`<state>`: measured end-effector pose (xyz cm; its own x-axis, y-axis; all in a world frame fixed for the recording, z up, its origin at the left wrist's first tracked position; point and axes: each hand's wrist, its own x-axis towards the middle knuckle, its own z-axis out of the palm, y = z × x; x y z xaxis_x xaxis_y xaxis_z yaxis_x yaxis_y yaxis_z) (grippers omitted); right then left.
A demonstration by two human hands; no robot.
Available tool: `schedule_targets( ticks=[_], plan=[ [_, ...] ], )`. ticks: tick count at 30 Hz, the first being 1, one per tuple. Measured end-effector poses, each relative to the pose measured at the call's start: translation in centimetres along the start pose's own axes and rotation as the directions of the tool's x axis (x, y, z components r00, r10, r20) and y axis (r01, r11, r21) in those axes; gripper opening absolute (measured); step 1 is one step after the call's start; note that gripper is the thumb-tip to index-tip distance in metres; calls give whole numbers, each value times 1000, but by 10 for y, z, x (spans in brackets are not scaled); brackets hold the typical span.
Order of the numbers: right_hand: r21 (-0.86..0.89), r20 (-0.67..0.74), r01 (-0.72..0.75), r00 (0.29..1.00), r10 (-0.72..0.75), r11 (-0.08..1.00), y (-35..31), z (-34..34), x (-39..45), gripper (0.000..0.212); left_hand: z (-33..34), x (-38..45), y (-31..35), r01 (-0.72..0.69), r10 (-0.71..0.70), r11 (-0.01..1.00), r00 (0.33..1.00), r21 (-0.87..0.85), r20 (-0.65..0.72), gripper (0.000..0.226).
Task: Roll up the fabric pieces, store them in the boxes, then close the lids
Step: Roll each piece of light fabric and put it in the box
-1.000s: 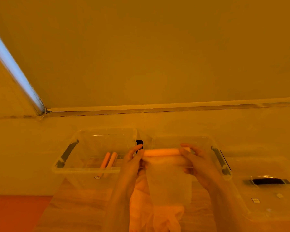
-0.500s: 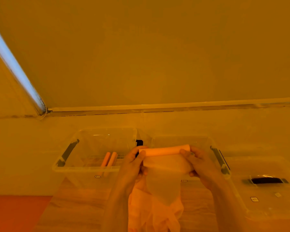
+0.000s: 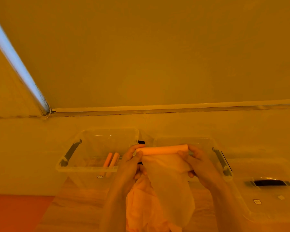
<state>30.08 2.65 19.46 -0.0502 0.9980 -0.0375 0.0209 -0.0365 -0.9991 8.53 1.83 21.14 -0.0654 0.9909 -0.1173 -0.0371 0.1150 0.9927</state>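
A half-rolled orange fabric piece (image 3: 162, 150) is held in the air between both hands, its loose sheer tail (image 3: 171, 186) hanging down. My left hand (image 3: 131, 163) grips the roll's left end and my right hand (image 3: 197, 163) grips the right end. Behind them stand two clear boxes without lids: the left box (image 3: 84, 168) holds two orange fabric rolls (image 3: 111, 160), and the right box (image 3: 182, 139) is largely hidden by my hands. More loose orange fabric (image 3: 141, 206) lies below the hands.
A clear lid with a black handle (image 3: 268, 183) lies on the table at the right. The boxes sit on a wooden table (image 3: 77, 206) close to a wall. An orange floor patch (image 3: 15, 213) shows at the lower left.
The roll has grown thicker and risen slightly, and the hanging tail has become shorter as both hands keep turning it.
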Motion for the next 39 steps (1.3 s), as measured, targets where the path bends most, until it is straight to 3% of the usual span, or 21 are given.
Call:
schedule_targets(
  ticks=[11, 18, 23, 28, 33, 39],
  plan=[
    [-232, -43, 109, 992, -122, 967, 0, -5, 4, 13, 1, 5, -5, -12, 17, 997, 998, 73, -69, 17],
    [-34, -2, 102, 995, -103, 994, -2, -2, -1, 20, -3, 5, -7, 8, -7, 1000, 997, 10, -75, 16],
    [-21, 13, 66, 998, -65, 998, -3, -4, -4, 18, -12, 3, -4, -63, 74, 984, 995, 169, -61, 15],
    [-15, 29, 57, 998, -56, 998, -6, -4, -5, 17, -16, 2, -4, -110, 116, 969, 993, 223, -18, 19],
    [46, 52, 31, 998, -34, 998, -5, -3, -6, 28, -19, 3, -9, -135, 142, 973, 990, 188, -24, 17],
    [162, 75, -20, 997, 8, 987, -3, 2, -4, 33, -15, 5, -12, -128, 135, 984, 990, 123, -49, 37]
  ],
)
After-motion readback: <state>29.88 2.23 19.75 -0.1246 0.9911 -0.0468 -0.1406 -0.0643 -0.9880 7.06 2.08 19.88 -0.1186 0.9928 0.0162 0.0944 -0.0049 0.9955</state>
